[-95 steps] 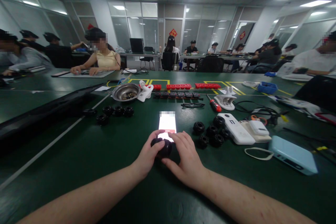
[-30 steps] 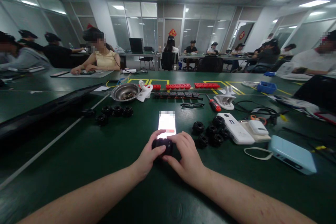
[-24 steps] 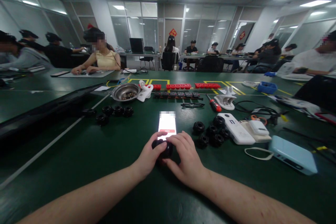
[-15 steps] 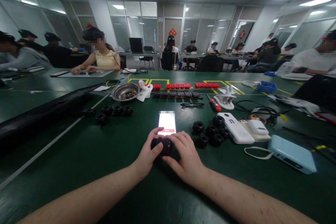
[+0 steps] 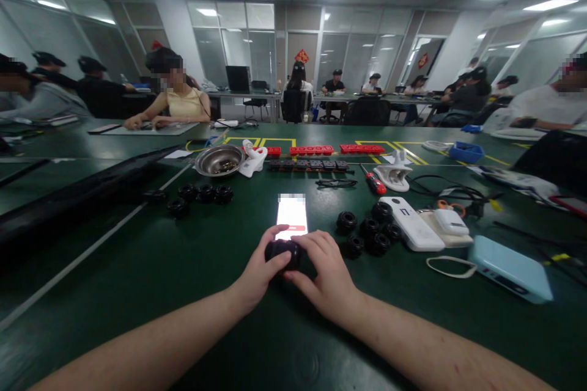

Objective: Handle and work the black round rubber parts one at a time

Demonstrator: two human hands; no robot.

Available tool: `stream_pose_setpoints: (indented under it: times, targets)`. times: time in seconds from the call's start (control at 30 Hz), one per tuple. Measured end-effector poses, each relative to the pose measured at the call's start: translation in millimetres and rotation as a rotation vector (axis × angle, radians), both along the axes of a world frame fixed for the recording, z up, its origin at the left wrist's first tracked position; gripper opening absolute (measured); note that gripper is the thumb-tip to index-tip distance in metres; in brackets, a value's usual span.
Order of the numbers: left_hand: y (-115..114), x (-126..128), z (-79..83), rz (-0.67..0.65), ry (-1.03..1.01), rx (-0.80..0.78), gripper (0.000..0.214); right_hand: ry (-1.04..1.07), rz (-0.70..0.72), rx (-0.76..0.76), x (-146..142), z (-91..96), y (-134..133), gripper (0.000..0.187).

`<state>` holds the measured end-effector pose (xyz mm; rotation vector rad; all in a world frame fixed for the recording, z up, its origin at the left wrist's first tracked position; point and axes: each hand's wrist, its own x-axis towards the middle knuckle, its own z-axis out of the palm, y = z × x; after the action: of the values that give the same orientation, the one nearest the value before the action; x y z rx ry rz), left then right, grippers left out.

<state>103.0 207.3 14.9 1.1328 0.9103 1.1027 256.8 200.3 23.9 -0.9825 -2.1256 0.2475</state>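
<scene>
Both my hands are closed around a round black ribbed plastic part, low over the green table. My left hand grips it from the left, thumb across its near face. From the right my right hand holds it with fingertips on top and thumb below. Just beyond lies a phone with a lit white screen, its near end hidden by my fingers. Several similar black parts are grouped to the right, and more black parts stand to the left.
A metal bowl with small brass-coloured pieces stands at the back left. Red trays and a black strip lie ahead. To the right are a screwdriver, a white power bank and a light-blue box. Co-workers sit around.
My left thumb has shifted slightly to the right across the black part, and the part has turned a little in my hands. The rest of the table looks the same.
</scene>
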Motion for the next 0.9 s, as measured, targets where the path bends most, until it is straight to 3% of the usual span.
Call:
stream_pose_setpoints:
  times: [0.13, 0.23, 0.43, 0.63, 0.73, 0.9]
  targets:
    - [2.3, 1.2, -0.2, -0.012, 0.047, -0.085, 0.043, -0.021, 0.035, 0.055, -0.2, -1.3, -0.8, 0.041]
    - [1.0, 1.2, 0.6, -0.007, -0.004, -0.041, 0.044, -0.012, 0.006, 0.014, -0.9, -0.5, -0.5, 0.047]
    - [-0.2, -1.4, -3.7, -0.026, -0.078, 0.017, 0.051, 0.000, 0.010, 0.017, 0.4, 1.2, 1.2, 0.032]
    - [3.7, 0.7, -2.2, 0.007, 0.076, -0.081, 0.043, -0.047, 0.031, 0.067, -0.7, -0.1, -0.6, 0.039]
    - [1.2, 0.1, -0.9, 0.022, -0.002, -0.055, 0.045, -0.030, -0.013, 0.032, -1.0, -0.1, 0.0, 0.050]
    - [-0.3, -1.7, -2.9, 0.005, -0.086, -0.019, 0.050, -0.001, -0.018, 0.012, 0.0, -1.6, 2.0, 0.035]
